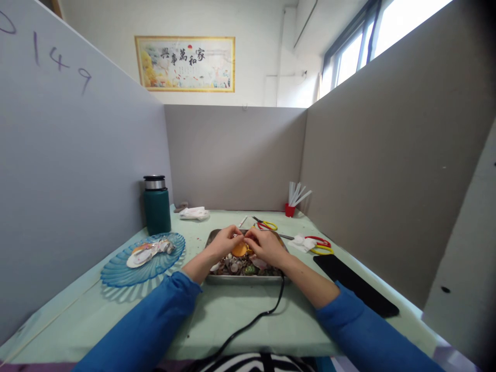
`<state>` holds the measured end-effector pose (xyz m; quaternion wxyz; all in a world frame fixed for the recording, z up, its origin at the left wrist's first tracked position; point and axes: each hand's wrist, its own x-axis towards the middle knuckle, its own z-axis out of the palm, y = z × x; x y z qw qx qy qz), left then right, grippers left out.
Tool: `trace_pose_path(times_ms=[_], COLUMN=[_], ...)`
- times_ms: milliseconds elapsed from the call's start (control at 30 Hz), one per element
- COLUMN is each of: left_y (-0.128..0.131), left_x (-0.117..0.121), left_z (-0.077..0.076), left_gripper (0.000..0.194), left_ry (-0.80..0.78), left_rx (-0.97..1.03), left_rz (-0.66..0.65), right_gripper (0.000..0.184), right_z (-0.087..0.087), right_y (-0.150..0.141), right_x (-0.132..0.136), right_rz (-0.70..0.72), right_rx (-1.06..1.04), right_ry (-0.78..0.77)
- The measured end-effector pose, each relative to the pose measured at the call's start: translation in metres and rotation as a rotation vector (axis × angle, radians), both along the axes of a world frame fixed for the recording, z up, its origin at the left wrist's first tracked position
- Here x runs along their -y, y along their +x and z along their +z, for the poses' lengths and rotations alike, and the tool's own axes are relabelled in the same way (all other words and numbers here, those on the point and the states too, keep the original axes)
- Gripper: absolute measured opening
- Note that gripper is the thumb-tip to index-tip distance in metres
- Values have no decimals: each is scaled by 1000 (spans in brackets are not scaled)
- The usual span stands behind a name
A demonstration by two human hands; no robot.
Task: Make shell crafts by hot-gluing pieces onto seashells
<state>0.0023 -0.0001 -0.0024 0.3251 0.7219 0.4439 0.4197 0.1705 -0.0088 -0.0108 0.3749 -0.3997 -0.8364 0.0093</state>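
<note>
A metal tray (248,280) full of small seashells (234,267) stands in front of me, both my hands over it. My left hand (228,241) is closed in a pinch, its fingertips nearly meeting those of my right hand (263,244). Fingers on the right are bent and pressed together as well. Whatever small piece lies between the fingertips is too small to make out. Just below them shows a round orange piece (239,250), flat like a shell; I cannot tell whether the fingers touch it. A black cable (259,316) runs from the tray's right side towards me.
On the left are a blue scalloped plate (112,274) with shells (145,255) and a green bottle (157,209). Behind the tray lie scissors (267,226). To the right are red-and-yellow-handled pliers (323,245), a black pad (354,284) and a red cup (290,210) of white sticks. Partitions enclose the table.
</note>
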Motion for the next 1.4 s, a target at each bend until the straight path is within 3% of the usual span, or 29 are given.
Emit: trace_pose_path(times_ms=[733, 1067, 1400], left_y=[2, 2, 3], left_x=[5, 7, 6], left_z=[3, 3, 4], left_gripper=[26, 30, 22], left_ry=[-66, -121, -39], left_rx=[74, 149, 115], left_rz=[-50, -150, -76], right_gripper=[14, 16, 15], right_z=[2, 6, 4], right_y=[0, -1, 0], right_x=[2, 4, 3], right_rz=[-1, -52, -12], right_rx=[-11, -17, -6], right_ry=[0, -3, 1])
